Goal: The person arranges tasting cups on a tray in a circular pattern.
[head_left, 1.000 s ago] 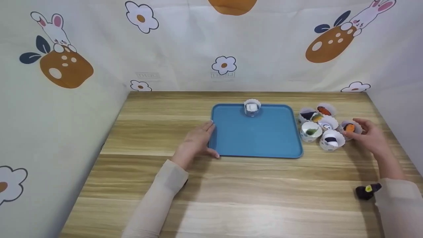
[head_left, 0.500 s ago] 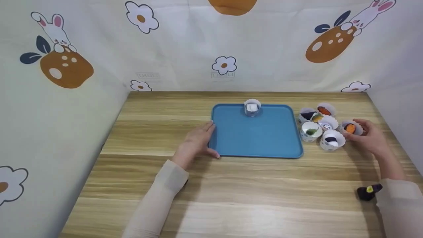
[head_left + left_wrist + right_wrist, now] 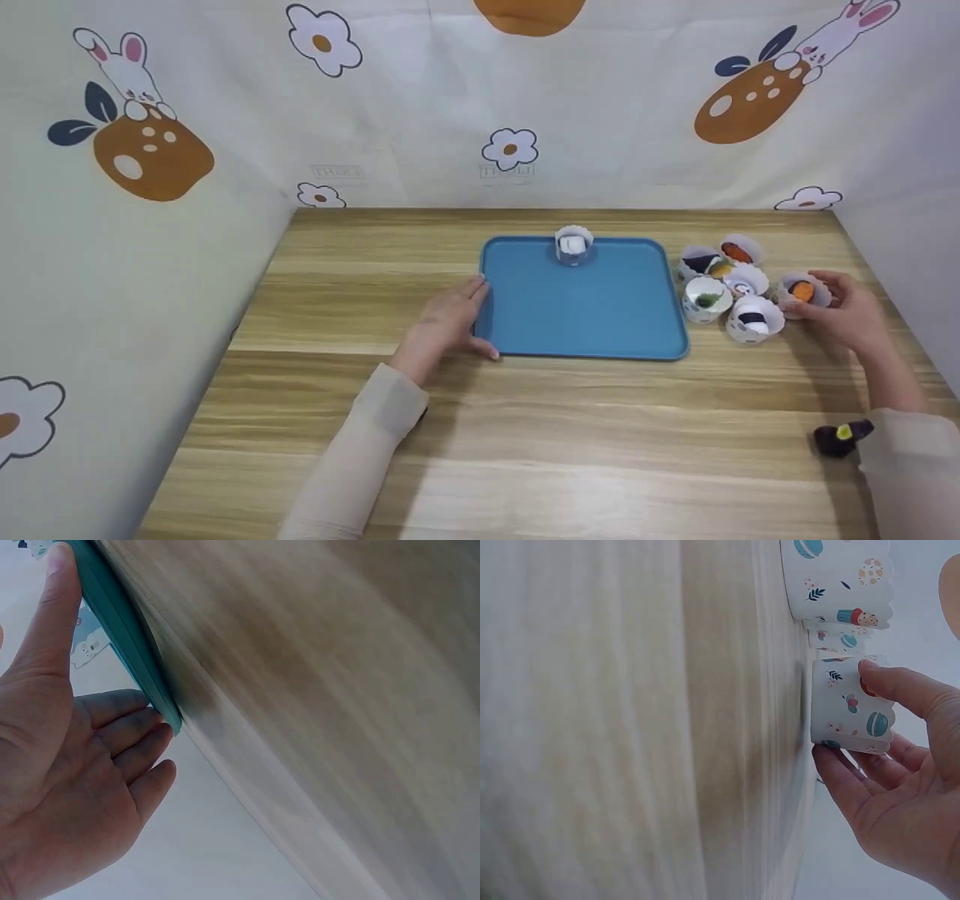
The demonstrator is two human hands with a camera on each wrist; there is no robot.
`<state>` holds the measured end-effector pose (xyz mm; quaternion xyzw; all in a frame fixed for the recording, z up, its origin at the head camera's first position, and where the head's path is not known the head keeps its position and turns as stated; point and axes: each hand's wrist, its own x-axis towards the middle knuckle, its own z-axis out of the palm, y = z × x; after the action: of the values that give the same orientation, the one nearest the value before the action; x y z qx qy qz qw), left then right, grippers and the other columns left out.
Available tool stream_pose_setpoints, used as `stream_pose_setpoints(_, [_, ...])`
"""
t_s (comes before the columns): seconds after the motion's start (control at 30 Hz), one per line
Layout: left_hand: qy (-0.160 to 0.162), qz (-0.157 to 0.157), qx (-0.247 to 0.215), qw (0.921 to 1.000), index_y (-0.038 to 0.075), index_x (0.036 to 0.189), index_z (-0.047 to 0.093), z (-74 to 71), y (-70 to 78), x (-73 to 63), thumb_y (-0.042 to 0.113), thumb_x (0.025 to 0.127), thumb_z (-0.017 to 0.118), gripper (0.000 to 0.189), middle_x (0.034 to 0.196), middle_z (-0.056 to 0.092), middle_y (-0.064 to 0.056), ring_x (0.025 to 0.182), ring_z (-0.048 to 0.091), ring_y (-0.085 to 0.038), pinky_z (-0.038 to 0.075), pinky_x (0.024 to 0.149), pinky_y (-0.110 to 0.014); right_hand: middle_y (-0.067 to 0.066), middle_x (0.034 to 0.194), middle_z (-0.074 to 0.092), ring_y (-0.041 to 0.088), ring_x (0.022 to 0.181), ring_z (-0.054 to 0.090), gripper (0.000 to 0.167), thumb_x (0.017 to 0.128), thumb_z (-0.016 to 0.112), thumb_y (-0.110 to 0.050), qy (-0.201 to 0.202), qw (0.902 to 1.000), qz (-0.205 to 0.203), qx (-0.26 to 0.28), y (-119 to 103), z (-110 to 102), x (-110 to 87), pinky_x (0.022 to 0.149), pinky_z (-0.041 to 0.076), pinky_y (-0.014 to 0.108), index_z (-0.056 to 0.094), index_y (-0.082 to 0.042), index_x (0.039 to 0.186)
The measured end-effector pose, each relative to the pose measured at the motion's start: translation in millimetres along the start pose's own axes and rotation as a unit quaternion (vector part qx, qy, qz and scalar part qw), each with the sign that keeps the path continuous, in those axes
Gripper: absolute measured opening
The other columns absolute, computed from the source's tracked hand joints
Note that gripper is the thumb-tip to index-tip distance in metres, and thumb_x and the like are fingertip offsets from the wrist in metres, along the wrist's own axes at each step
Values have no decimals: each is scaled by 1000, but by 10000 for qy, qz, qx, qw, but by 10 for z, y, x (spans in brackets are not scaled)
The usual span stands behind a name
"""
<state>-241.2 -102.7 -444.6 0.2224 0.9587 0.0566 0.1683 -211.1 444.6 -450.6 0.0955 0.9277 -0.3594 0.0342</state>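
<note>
Cup, head view: white scalloped cup (image 3: 787, 285) holding an orange piece (image 3: 802, 292), gripped in the right hand (image 3: 855, 315); thumb on the near side, fingers round behind.
Neighbours, head view: left of the right hand, a tight group of five more cups. Closest is the cup with a black-and-white piece (image 3: 754, 334); beyond it, the cup with a green piece (image 3: 703, 313), the cup with a dark piece (image 3: 690, 271), the cup with a red piece (image 3: 754, 251) and a cup (image 3: 745, 279) whose contents are too small to name. Yellow piece (image 3: 721, 268) among them.
Tray, head view: blue tray (image 3: 577, 315) lies between the hands. Left hand (image 3: 444, 321) is at its near left corner, fingers laid straight along the edge, thumb spread to the front.
White piece, head view: sits in a cup at the tray's far edge, ahead and right of the left hand.
Black object, head view: dark with a yellow spot (image 3: 844, 435), nearer than the right hand, beside the sleeve (image 3: 911, 439).
Tray rim, left wrist view: thumb and fingertips at the rim, palm clear; relaxed, not clenched.
Printed wall, right wrist view: held cup upright between thumb and fingers; contact with the wooden table (image 3: 630, 727) cannot be told.
</note>
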Motion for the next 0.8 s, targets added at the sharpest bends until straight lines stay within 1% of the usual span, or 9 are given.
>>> stream_pose_setpoints(0.1, [16,-5,-17,10000,4,159,18,1,-3,-3,60,71,81,121,168,14,-11,156,15,-24,20,127,-39,42,152,27,60,135,30,85,96,64,-37,-15,10000,30,69,-18,-25,-8,105,33,67,20,10,153])
stream_pose_setpoints(0.17, [30,-13,-24,10000,4,159,19,2,-5,-2,60,71,81,122,168,14,-11,156,16,-24,20,127,-39,41,153,26,60,136,30,86,96,64,-37,-11,9999,45,111,-31,-39,-15,107,33,67,19,9,154])
stream_pose_setpoints(0.23, [33,-15,-22,10000,4,159,19,3,-5,-2,60,70,82,122,168,14,-11,156,16,-24,21,127,-38,40,152,28,58,135,33,86,96,64,-37,-9,9999,23,117,-43,-47,-22,104,37,59,19,8,154])
stream_pose_setpoints(0.27, [44,-9,-33,10000,3,159,19,2,-4,-2,60,70,82,122,168,15,-11,156,16,-24,21,127,-39,40,152,30,57,134,34,86,96,64,-38,3,9999,7,109,-47,-50,-26,101,41,51,20,8,154])
stream_pose_setpoints(0.33, [32,-9,-29,10000,4,159,19,4,-2,0,60,70,81,122,168,14,-11,156,16,-24,20,127,-39,39,151,32,55,133,36,85,96,65,-38,31,9999,-18,105,-54,-53,-31,93,43,34,21,8,153])
stream_pose_setpoints(0.4, [13,-15,-16,10000,4,159,18,5,-1,1,60,71,81,122,169,13,-10,156,15,-24,20,127,-39,38,150,33,53,132,37,85,96,65,-38,51,9999,-58,131,-64,-54,-35,85,41,17,23,8,153])
stream_pose_setpoints(0.47, [-3,-30,-19,10000,4,159,17,6,1,1,60,71,80,122,169,13,-10,156,14,-24,19,127,-39,39,149,34,52,130,38,84,96,66,-36,71,9998,-113,170,-69,-58,-38,75,35,6,23,8,153])
stream_pose_setpoints(0.57, [-13,-45,-20,10000,4,159,17,7,1,-1,60,71,80,122,169,12,-10,157,14,-24,19,127,-38,40,150,33,50,127,39,83,96,67,-33,76,9996,-167,225,-92,-68,-45,70,35,0,23,9,152])
stream_pose_setpoints(0.8, [-14,-59,-69,10000,4,159,17,6,-1,1,59,72,80,121,169,12,-10,156,14,-23,18,127,-38,41,153,27,57,133,34,85,96,66,-32,5,9994,-168,314,-183,-110,-88,69,33,0,19,8,154])
